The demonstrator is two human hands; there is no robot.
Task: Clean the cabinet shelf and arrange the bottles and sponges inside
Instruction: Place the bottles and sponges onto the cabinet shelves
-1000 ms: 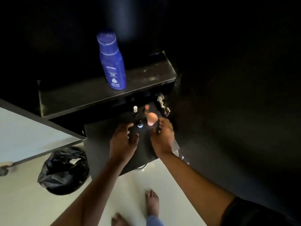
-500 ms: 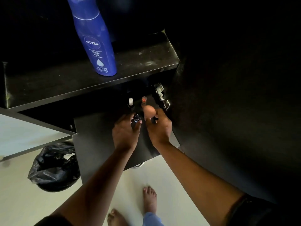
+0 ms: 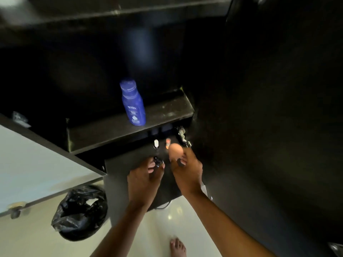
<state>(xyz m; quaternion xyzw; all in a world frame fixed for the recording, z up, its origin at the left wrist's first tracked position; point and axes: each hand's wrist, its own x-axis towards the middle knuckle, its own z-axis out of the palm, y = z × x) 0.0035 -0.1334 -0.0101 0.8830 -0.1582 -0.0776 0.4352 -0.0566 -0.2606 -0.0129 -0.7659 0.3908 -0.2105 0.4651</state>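
Hands work at the lower shelf (image 3: 130,164). Left hand (image 3: 144,179) pinches a small dark bottle (image 3: 157,161); right hand (image 3: 186,173) grips the sponge (image 3: 176,151), probably to line both up beside two small bottles (image 3: 161,142). Blue bottle (image 3: 133,104) stands on the upper shelf (image 3: 104,132).

dim room, glossy pale floor (image 3: 167,229) (black bin bag (image 3: 81,210) left)

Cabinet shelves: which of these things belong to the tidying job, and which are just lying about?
Part of the job:
blue bottle
peach sponge
small dark bottle
white-capped bottle
orange-capped bottle
shelf

Just lying about:
black bin bag
door hinge
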